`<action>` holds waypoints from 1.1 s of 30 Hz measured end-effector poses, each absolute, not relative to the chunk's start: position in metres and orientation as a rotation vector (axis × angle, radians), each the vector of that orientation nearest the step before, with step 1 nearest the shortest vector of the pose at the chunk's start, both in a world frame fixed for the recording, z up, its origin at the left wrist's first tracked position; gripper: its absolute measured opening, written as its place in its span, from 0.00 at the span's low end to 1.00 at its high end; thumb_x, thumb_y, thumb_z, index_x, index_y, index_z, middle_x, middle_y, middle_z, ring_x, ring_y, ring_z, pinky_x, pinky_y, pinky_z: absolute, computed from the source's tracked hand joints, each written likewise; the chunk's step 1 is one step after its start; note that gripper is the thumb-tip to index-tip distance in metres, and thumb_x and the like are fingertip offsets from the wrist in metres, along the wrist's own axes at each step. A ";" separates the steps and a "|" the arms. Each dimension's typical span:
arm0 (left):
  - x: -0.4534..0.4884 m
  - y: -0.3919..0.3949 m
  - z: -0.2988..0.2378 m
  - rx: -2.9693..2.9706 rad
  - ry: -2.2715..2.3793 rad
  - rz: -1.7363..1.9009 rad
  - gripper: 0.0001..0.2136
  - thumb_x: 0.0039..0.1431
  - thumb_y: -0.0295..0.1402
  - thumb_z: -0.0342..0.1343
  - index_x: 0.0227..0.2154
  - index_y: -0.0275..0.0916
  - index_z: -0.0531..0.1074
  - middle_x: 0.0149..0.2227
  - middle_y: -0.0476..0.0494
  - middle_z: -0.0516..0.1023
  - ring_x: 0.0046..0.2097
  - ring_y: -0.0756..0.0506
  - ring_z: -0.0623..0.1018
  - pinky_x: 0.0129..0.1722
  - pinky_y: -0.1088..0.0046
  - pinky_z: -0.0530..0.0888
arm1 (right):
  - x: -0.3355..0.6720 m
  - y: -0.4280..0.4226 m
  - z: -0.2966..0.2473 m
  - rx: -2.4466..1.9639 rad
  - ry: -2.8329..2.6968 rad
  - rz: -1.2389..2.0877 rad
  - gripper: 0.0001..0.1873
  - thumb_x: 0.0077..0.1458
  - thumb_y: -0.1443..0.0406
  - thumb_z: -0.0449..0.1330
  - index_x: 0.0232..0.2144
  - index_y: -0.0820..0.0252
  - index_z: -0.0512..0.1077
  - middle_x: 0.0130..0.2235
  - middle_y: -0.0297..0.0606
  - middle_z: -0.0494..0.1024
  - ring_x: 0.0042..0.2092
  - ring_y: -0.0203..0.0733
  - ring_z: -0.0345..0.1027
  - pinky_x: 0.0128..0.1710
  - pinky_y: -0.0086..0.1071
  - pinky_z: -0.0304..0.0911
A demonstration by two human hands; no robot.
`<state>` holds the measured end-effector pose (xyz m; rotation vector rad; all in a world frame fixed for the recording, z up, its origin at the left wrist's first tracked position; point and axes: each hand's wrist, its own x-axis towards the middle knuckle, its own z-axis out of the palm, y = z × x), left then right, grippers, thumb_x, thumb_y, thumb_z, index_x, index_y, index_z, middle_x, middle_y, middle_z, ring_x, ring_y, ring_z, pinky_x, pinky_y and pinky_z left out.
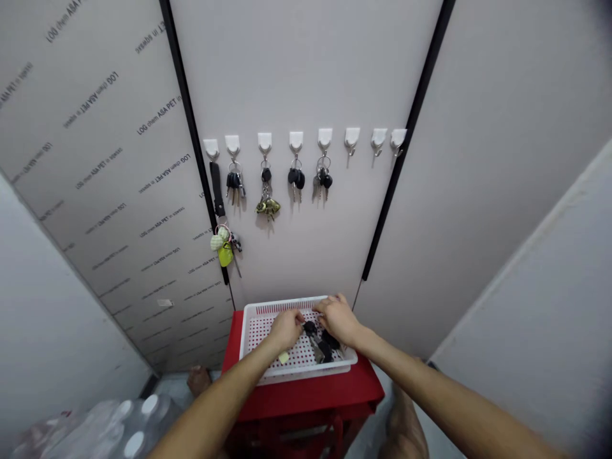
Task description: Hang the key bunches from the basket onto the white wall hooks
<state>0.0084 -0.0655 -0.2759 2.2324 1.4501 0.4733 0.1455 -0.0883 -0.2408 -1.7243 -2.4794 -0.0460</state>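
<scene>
Keys (323, 343) lie in a dark heap inside a white perforated plastic basket (253, 331) on a red surface (306, 398). Left hand (285, 329) and right hand (338, 320) hover close over them, fingers curled narrow; whether either grip holds a key is hard to tell from here. Pinching one ring alone would keep the heap from tangling.

Head-worn camera, looking forward and down

It rides on the person's head, above and behind both forearms, tilted steeply down so the left hand (285, 330) and right hand (338, 320) sit close at the bottom centre, over a white plastic basket (287, 305) on a red stool (310, 400). Farther off, it faces a pale door panel (306, 76) bearing white hooks (296, 140); the wide lens splays the edges.
</scene>
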 end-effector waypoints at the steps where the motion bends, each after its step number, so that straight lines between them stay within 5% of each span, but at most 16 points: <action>1: 0.008 -0.066 -0.276 2.231 1.449 0.489 0.11 0.39 0.23 0.44 0.29 0.35 0.66 0.29 0.46 0.70 0.33 0.50 0.67 0.33 0.77 0.62 | 0.145 -0.087 -0.241 -1.717 -2.523 -0.075 0.12 0.42 0.69 0.46 0.29 0.59 0.67 0.34 0.41 0.70 0.40 0.43 0.57 0.42 0.41 0.40; 11: 0.012 -0.075 -0.272 2.343 1.391 0.332 0.09 0.39 0.26 0.46 0.27 0.36 0.66 0.28 0.45 0.70 0.33 0.47 0.68 0.31 0.75 0.62 | 0.144 -0.088 -0.247 -1.696 -2.667 -0.009 0.09 0.39 0.70 0.48 0.22 0.63 0.69 0.27 0.41 0.72 0.35 0.42 0.60 0.39 0.40 0.45; 21: 0.028 -0.059 -0.208 2.047 0.998 0.885 0.13 0.42 0.28 0.47 0.35 0.34 0.62 0.34 0.45 0.70 0.35 0.51 0.68 0.35 0.77 0.64 | 0.166 -0.066 -0.158 -1.368 -1.784 0.891 0.07 0.38 0.65 0.52 0.20 0.65 0.64 0.17 0.28 0.65 0.19 0.28 0.58 0.22 0.24 0.56; 27: 0.052 -0.033 -0.116 1.831 0.981 1.205 0.11 0.47 0.28 0.41 0.35 0.32 0.61 0.29 0.43 0.71 0.29 0.53 0.70 0.31 0.76 0.66 | 0.169 -0.058 -0.069 -1.126 -1.402 0.856 0.03 0.39 0.69 0.53 0.19 0.66 0.62 0.14 0.28 0.65 0.17 0.27 0.58 0.22 0.25 0.59; 33: 0.067 -0.015 -0.054 1.941 0.964 1.276 0.18 0.45 0.24 0.43 0.42 0.35 0.56 0.39 0.41 0.68 0.34 0.51 0.70 0.32 0.75 0.66 | 0.174 -0.037 -0.012 -1.091 -1.257 0.571 0.06 0.41 0.70 0.52 0.16 0.65 0.61 0.12 0.29 0.62 0.16 0.27 0.57 0.18 0.25 0.60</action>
